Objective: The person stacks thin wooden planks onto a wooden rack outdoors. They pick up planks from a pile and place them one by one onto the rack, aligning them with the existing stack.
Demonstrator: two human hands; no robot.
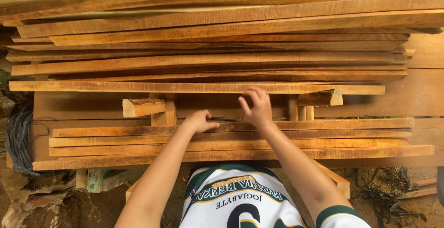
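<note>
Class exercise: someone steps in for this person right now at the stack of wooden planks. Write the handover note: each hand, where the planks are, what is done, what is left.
Left hand: resting knuckles-down on the top plank of the near stack, fingers curled at its far edge; no firm grip visible.
Right hand: raised with fingers spread, reaching over the gap toward the long plank at the front of the far pile.
Near stack: four planks lying flat, edges stepped. Short wood blocks lie in the gap between the stacks.
Done: nothing lifted.
Left: neither hand has closed on a plank yet.

Big plank stack (208, 34) up top, short wood block (142, 107), black wires (18, 135) at left edge.
</note>
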